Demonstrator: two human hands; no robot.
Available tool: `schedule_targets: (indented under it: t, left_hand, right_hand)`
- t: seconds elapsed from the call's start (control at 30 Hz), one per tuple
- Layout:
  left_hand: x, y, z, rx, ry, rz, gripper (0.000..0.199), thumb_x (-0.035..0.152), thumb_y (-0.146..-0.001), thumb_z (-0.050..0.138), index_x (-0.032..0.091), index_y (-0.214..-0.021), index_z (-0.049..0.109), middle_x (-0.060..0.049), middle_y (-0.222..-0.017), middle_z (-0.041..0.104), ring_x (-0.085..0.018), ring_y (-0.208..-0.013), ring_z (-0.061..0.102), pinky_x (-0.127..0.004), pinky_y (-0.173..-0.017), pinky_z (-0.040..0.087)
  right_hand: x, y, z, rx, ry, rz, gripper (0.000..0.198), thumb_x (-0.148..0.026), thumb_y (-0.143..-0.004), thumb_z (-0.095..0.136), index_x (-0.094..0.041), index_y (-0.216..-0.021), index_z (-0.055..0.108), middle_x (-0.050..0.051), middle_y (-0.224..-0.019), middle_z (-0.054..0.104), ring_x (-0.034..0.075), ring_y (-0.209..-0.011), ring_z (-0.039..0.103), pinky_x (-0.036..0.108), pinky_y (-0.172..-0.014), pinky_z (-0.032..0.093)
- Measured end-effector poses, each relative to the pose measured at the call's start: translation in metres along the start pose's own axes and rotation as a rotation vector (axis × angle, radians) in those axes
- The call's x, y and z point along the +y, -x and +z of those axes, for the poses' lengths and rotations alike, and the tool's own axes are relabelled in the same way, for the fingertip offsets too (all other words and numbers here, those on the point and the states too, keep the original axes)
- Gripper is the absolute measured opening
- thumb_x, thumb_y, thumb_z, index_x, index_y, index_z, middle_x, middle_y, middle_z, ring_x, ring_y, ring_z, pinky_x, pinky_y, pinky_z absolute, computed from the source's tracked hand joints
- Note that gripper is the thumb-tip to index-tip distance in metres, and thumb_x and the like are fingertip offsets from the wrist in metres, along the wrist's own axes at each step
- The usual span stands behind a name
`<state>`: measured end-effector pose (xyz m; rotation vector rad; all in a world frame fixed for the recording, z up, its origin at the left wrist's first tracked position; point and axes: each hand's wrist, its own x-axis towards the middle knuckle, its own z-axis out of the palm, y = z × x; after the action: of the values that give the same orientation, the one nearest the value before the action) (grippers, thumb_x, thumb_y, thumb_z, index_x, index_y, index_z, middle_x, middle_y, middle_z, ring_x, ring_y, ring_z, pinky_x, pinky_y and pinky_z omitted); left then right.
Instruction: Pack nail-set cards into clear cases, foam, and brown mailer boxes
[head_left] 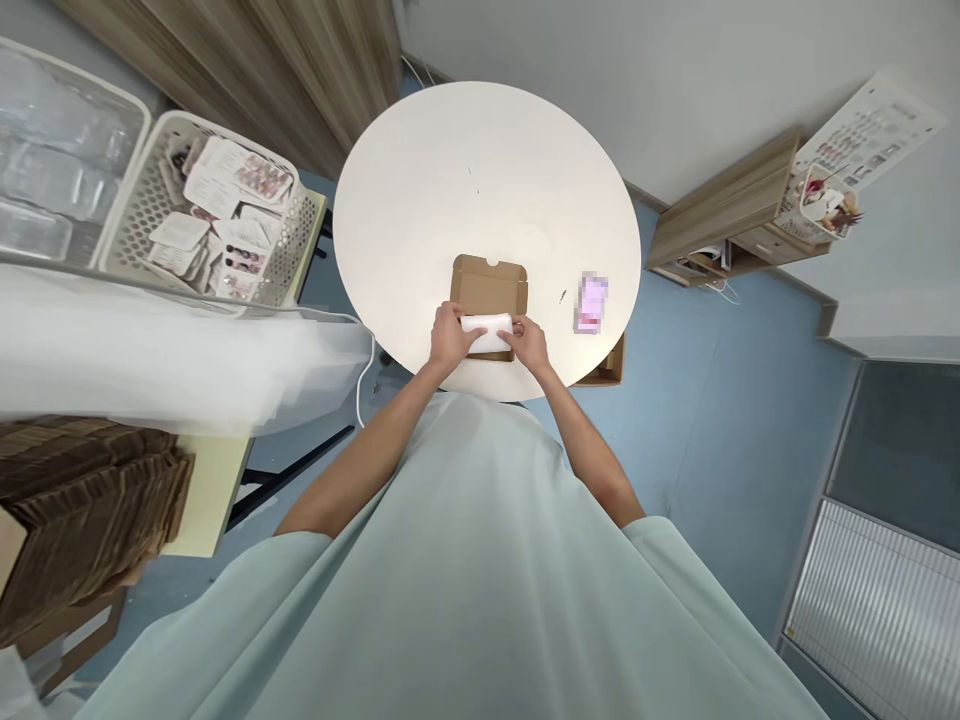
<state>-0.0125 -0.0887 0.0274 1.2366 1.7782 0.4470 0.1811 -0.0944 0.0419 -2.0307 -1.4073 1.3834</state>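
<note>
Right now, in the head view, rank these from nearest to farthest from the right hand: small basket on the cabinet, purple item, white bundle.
1. White bundle: touching the right hand, on its left side.
2. Purple item: right of the hand, on the table.
3. Small basket: far right, on the cabinet.

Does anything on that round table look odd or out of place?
Yes: a small dark mark beside the pixelated purple item, and two tinier specks farther back, stand out on the plain white table. They could be scraps or stains; I can't tell.
</note>
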Motion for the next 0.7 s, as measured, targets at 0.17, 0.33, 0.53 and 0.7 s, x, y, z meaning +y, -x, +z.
schedule_targets:
  t: [0.17, 0.33, 0.53, 0.7]
  left_hand:
    - [-0.01, -0.006, 0.021, -0.013, -0.092, -0.055, 0.043, 0.023, -0.088, 0.085, 0.023, -0.119, 0.055, -0.014, -0.136, 0.058, -0.036, -0.125, 0.068, -0.051, -0.109, 0.057]
    - [-0.016, -0.015, 0.027, -0.093, -0.135, 0.004, 0.043, 0.007, -0.087, 0.071, 0.023, -0.123, 0.053, -0.015, -0.14, 0.058, -0.036, -0.13, 0.067, -0.053, -0.112, 0.056]
    - [-0.016, -0.013, 0.034, -0.076, -0.175, 0.008, 0.05, 0.005, -0.084, 0.069, 0.022, -0.129, 0.053, -0.019, -0.145, 0.055, -0.042, -0.116, 0.073, -0.06, -0.106, 0.058]
    - [-0.015, -0.011, 0.038, -0.093, -0.213, -0.001, 0.049, 0.004, -0.087, 0.068, 0.022, -0.131, 0.054, -0.02, -0.147, 0.054, -0.042, -0.111, 0.076, -0.059, -0.102, 0.059]
  right_hand:
    - [0.003, -0.008, 0.013, 0.03, 0.134, 0.087, 0.014, -0.022, -0.097, 0.076, -0.022, -0.109, 0.069, 0.005, -0.11, 0.083, 0.022, -0.103, 0.077, 0.033, -0.09, 0.059]
    - [0.009, -0.014, 0.021, 0.029, 0.22, 0.128, 0.009, -0.021, -0.098, 0.073, -0.024, -0.1, 0.064, 0.004, -0.102, 0.08, 0.023, -0.097, 0.074, 0.033, -0.086, 0.056]
    - [0.014, -0.021, 0.029, -0.008, 0.349, 0.119, 0.013, -0.018, -0.1, 0.066, -0.025, -0.09, 0.061, 0.006, -0.098, 0.078, 0.026, -0.095, 0.072, 0.036, -0.086, 0.056]
    - [0.014, -0.025, 0.033, -0.02, 0.434, 0.117, 0.011, -0.015, -0.101, 0.064, -0.024, -0.095, 0.064, 0.012, -0.1, 0.078, 0.031, -0.097, 0.073, 0.04, -0.085, 0.058]
